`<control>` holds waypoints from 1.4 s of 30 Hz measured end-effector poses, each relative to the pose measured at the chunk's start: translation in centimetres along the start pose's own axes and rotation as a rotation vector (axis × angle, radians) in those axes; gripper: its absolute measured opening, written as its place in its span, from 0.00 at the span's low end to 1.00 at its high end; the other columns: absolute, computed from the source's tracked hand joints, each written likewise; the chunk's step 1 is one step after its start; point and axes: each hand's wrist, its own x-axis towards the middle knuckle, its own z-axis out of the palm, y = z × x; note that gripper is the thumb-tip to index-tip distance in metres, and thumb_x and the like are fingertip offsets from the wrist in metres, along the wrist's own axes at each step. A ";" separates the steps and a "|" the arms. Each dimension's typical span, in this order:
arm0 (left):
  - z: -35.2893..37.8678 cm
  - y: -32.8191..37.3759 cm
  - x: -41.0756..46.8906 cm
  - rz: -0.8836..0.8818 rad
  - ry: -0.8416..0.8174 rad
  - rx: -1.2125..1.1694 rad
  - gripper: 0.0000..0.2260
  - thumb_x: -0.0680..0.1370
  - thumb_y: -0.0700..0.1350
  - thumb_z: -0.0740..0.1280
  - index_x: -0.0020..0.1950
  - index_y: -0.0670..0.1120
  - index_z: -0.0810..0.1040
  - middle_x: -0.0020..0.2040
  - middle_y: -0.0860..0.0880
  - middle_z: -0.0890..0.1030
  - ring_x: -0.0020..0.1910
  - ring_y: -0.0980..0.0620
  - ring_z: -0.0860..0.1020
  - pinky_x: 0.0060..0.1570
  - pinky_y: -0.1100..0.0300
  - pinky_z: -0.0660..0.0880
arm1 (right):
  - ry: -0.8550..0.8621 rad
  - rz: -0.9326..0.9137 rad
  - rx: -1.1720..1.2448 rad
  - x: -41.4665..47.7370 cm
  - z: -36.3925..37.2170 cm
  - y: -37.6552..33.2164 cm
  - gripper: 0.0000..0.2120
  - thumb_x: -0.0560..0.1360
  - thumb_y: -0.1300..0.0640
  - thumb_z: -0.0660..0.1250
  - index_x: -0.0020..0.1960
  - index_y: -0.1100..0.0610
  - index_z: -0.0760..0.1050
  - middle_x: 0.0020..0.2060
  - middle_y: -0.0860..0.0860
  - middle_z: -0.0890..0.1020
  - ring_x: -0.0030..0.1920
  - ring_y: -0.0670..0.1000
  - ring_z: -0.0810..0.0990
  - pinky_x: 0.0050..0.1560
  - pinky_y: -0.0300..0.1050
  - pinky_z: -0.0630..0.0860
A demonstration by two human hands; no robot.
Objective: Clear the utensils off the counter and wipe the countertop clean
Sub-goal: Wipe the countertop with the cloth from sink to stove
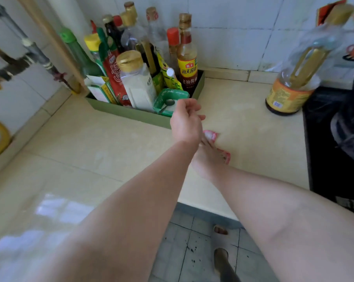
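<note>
My right hand (207, 157) presses a pink and white cloth (211, 136) flat on the cream countertop (253, 127), just in front of the green box. My left hand (185, 121) hovers above it, crossing over the right wrist, fingers loosely curled and holding nothing. It hangs just in front of a green salt tub (169, 98) with a small spoon (168, 103) lying in it. The cloth is mostly hidden under my hands.
A green box (127, 112) in the back corner holds several sauce and oil bottles. A tall soy bottle (187, 53) stands at its right end. A large oil bottle (294, 82) stands beside the black gas stove (334, 139) on the right. Pipes run along the left wall.
</note>
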 end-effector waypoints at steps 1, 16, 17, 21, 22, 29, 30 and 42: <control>-0.8 -0.2 -1.0 0.002 0.000 0.019 0.13 0.80 0.34 0.53 0.47 0.49 0.72 0.49 0.47 0.81 0.33 0.54 0.80 0.46 0.52 0.78 | 0.005 -0.039 -0.030 -0.9 0.7 0.1 0.25 0.82 0.57 0.51 0.78 0.57 0.52 0.78 0.52 0.52 0.78 0.54 0.47 0.77 0.49 0.44; -4.4 0.3 -11.6 -0.051 -0.182 0.105 0.10 0.81 0.37 0.52 0.52 0.46 0.71 0.51 0.48 0.78 0.40 0.50 0.79 0.49 0.53 0.77 | -0.107 0.371 0.644 -15.9 -0.5 0.9 0.12 0.78 0.54 0.56 0.38 0.48 0.73 0.34 0.45 0.74 0.37 0.51 0.78 0.36 0.38 0.72; -4.3 0.5 -11.7 -0.048 -0.182 0.099 0.10 0.81 0.37 0.52 0.53 0.46 0.71 0.51 0.48 0.78 0.40 0.50 0.79 0.49 0.53 0.77 | -0.001 0.437 0.817 -15.4 -1.6 0.8 0.15 0.79 0.51 0.54 0.37 0.50 0.73 0.32 0.48 0.75 0.35 0.53 0.78 0.37 0.39 0.72; -3.4 0.2 -10.8 -0.061 -0.189 0.138 0.11 0.80 0.36 0.52 0.53 0.47 0.72 0.51 0.49 0.78 0.44 0.48 0.81 0.50 0.52 0.78 | 0.195 0.640 1.151 -14.0 -4.7 1.5 0.20 0.81 0.45 0.49 0.49 0.52 0.77 0.44 0.57 0.82 0.44 0.57 0.80 0.47 0.47 0.77; -3.1 -0.3 -10.5 -0.064 -0.192 0.183 0.12 0.79 0.35 0.52 0.53 0.46 0.72 0.51 0.49 0.78 0.48 0.46 0.81 0.53 0.52 0.78 | 0.256 0.740 1.004 -13.6 -4.6 2.9 0.22 0.82 0.46 0.47 0.57 0.56 0.76 0.53 0.61 0.81 0.53 0.60 0.80 0.54 0.50 0.75; 1.0 -4.3 -12.2 0.264 -0.502 0.662 0.17 0.79 0.40 0.59 0.65 0.48 0.76 0.68 0.47 0.75 0.66 0.47 0.73 0.60 0.55 0.73 | 0.550 0.798 0.614 -13.2 -3.5 7.7 0.20 0.76 0.64 0.54 0.65 0.55 0.72 0.63 0.56 0.75 0.63 0.58 0.74 0.60 0.47 0.69; 2.2 -5.2 -12.9 0.347 -0.680 0.776 0.18 0.80 0.45 0.59 0.70 0.49 0.72 0.73 0.47 0.69 0.71 0.47 0.67 0.66 0.52 0.68 | 0.576 0.782 0.606 -12.9 -3.6 8.1 0.20 0.76 0.64 0.54 0.65 0.55 0.73 0.63 0.56 0.75 0.63 0.58 0.74 0.60 0.46 0.69; 1.2 -7.6 -10.1 0.193 -0.776 1.406 0.43 0.78 0.51 0.64 0.78 0.46 0.33 0.79 0.48 0.33 0.77 0.48 0.31 0.75 0.41 0.37 | 0.380 0.352 0.568 -7.3 -2.8 1.6 0.16 0.75 0.65 0.56 0.49 0.52 0.80 0.56 0.47 0.83 0.57 0.50 0.79 0.49 0.35 0.69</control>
